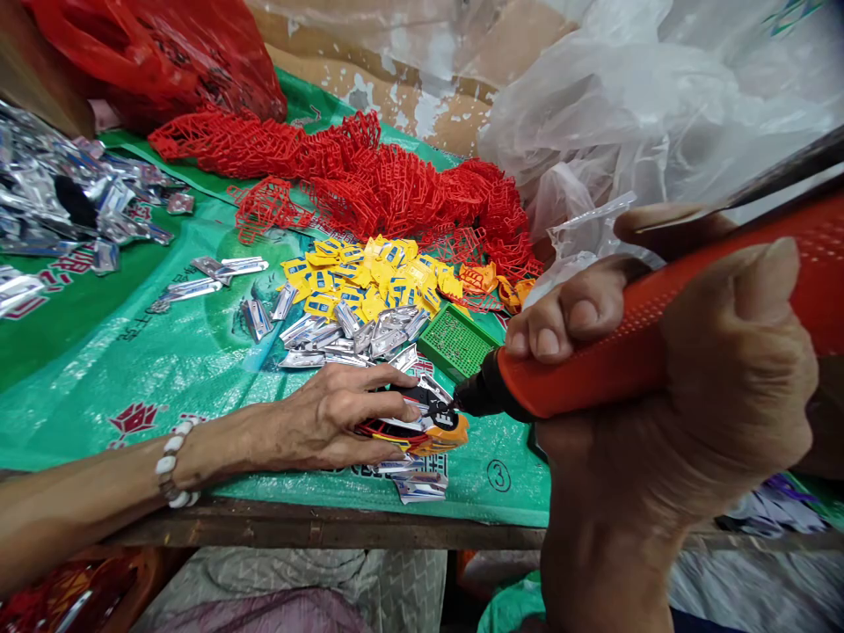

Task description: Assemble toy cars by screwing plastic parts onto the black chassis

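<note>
My right hand point(659, 413) is wrapped round a red electric screwdriver point(593, 352), which slants down to the left. Its black tip meets the upper side of a toy car body point(445, 437), coloured orange, red, black and silver. With its fingers, my left hand point(343, 413) holds the car body down on the green sheet. Just behind the car stands a green perforated basket point(458, 341) with tiny metal pieces in it, perhaps screws. Silver plastic parts point(356, 334) lie beyond my left fingers, and more silver parts point(422, 486) sit in front of the car.
Yellow parts point(375, 277) form a pile behind the silver ones. Farther back stretches a heap of red lattice pieces point(369, 180). Many silver parts point(85, 193) lie at far left, below a red bag point(178, 61). Clear plastic bags point(593, 114) fill the back right. The wooden table edge point(296, 525) runs in front.
</note>
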A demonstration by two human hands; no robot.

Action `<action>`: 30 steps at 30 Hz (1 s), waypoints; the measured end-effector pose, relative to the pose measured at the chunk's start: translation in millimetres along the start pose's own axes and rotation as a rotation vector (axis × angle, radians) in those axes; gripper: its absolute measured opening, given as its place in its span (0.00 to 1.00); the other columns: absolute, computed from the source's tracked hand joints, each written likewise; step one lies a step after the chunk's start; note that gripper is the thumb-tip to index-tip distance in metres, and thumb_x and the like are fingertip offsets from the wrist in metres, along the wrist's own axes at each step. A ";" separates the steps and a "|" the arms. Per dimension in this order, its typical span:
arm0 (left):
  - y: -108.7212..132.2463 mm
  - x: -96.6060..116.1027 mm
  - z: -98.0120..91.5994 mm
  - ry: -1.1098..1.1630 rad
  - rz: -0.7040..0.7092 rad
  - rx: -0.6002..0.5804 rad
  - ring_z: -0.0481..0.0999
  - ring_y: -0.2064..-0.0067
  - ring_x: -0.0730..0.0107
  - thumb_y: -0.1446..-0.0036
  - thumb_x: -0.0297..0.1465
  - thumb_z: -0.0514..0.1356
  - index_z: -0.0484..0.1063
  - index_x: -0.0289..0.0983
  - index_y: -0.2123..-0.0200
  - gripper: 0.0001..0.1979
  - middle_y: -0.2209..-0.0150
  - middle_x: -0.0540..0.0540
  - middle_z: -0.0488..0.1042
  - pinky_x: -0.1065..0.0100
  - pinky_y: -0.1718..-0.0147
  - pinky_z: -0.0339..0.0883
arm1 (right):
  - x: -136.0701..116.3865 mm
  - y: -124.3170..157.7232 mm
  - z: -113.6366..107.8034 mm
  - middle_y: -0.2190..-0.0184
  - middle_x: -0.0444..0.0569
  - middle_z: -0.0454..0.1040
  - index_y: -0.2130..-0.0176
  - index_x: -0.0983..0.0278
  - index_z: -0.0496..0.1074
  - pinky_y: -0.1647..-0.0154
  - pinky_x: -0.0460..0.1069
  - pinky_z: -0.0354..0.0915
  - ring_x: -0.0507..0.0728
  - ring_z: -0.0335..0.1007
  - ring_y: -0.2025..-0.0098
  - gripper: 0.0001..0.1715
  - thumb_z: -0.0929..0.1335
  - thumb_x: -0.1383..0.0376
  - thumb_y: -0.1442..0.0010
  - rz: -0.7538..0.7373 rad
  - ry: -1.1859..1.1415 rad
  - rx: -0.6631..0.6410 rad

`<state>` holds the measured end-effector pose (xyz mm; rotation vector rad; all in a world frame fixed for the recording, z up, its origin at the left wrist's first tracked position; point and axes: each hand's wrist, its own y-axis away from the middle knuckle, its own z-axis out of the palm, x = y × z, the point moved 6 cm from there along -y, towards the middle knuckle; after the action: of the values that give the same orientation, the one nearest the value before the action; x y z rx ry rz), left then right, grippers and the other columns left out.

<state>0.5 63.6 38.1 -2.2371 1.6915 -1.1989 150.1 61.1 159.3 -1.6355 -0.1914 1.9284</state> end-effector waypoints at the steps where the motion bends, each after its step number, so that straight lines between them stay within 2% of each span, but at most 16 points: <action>1: 0.0 -0.2 0.3 0.002 -0.001 -0.003 0.80 0.55 0.62 0.31 0.40 0.58 0.75 0.35 0.50 0.16 0.49 0.36 0.76 0.68 0.59 0.75 | 0.4 -0.3 0.2 0.83 0.39 0.62 0.66 0.60 0.77 0.85 0.49 0.60 0.50 0.59 0.83 0.17 0.74 0.50 0.45 0.006 0.007 0.010; 6: 0.7 -0.9 1.5 0.019 -0.004 -0.014 0.80 0.52 0.60 0.31 0.40 0.57 0.75 0.35 0.50 0.16 0.47 0.36 0.75 0.66 0.57 0.75 | 1.2 -3.6 1.8 0.83 0.38 0.62 0.67 0.60 0.76 0.85 0.47 0.60 0.49 0.57 0.84 0.17 0.75 0.50 0.47 0.025 0.000 0.036; 13: 1.3 -0.1 1.4 0.012 -0.003 -0.012 0.80 0.53 0.60 0.31 0.40 0.58 0.74 0.35 0.50 0.16 0.47 0.36 0.75 0.66 0.58 0.75 | 0.8 -1.8 0.8 0.82 0.40 0.61 0.67 0.58 0.76 0.85 0.48 0.60 0.50 0.57 0.83 0.15 0.72 0.49 0.42 0.006 0.055 0.038; 18: 0.6 -0.1 0.5 0.015 -0.011 -0.010 0.80 0.53 0.61 0.31 0.39 0.58 0.75 0.35 0.50 0.15 0.46 0.36 0.75 0.66 0.58 0.75 | 2.0 -1.8 -1.6 0.83 0.39 0.62 0.67 0.59 0.76 0.86 0.49 0.59 0.50 0.57 0.84 0.15 0.74 0.51 0.46 0.009 0.018 0.049; 21: 0.1 0.5 -0.3 0.013 0.001 -0.002 0.80 0.54 0.62 0.31 0.40 0.58 0.75 0.35 0.50 0.15 0.47 0.36 0.76 0.68 0.59 0.74 | 1.7 -2.4 0.3 0.83 0.39 0.62 0.67 0.59 0.77 0.86 0.49 0.58 0.50 0.57 0.84 0.15 0.75 0.51 0.48 -0.006 0.018 0.013; 26: 0.1 0.4 -1.1 0.025 0.013 0.009 0.80 0.53 0.60 0.31 0.40 0.58 0.75 0.34 0.50 0.16 0.48 0.35 0.76 0.66 0.57 0.75 | 1.5 0.9 0.2 0.84 0.39 0.63 0.67 0.60 0.77 0.86 0.49 0.57 0.51 0.57 0.84 0.17 0.73 0.49 0.45 0.005 -0.003 0.045; 30: -0.4 1.0 -1.8 0.028 0.009 0.009 0.80 0.54 0.61 0.31 0.39 0.58 0.75 0.34 0.51 0.16 0.48 0.35 0.75 0.67 0.58 0.75 | 2.9 0.8 1.6 0.83 0.39 0.61 0.69 0.58 0.76 0.84 0.49 0.55 0.50 0.55 0.84 0.14 0.74 0.51 0.44 0.056 -0.025 -0.016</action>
<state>-0.3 63.6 40.0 -2.2156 1.6999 -1.2398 148.2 62.4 156.9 -1.6441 -0.1730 1.9942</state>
